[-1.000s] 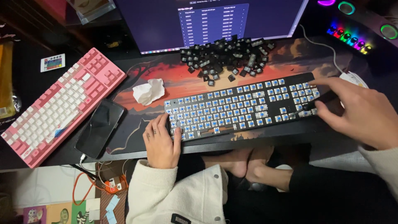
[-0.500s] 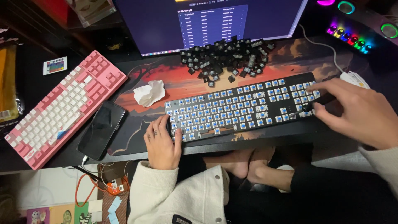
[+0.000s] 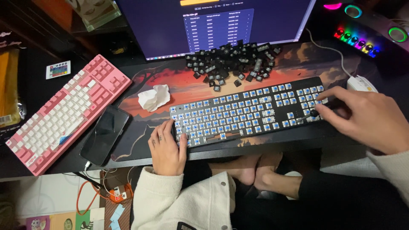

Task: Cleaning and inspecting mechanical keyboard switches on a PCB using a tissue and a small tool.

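Note:
A black keyboard (image 3: 247, 113) with its keycaps off and blue switches showing lies across the desk mat (image 3: 187, 87). My left hand (image 3: 167, 147) rests flat on its lower left corner, pressing it down. My right hand (image 3: 368, 119) is at the keyboard's right end, pinching a small dark tool (image 3: 310, 115) whose tip points at the switches there. A heap of black keycaps (image 3: 232, 64) lies behind the keyboard, under the monitor (image 3: 217, 23).
A pink and white keyboard (image 3: 64, 113) lies angled at the left, with a black phone (image 3: 105, 134) beside it. A crumpled tissue (image 3: 154, 97) sits on the mat. A white mouse (image 3: 361, 83) is behind my right hand. Coloured lights (image 3: 355, 40) glow at back right.
My right hand has shifted slightly left and down along the keyboard's right end with the tool. My left hand has stayed on the lower left corner.

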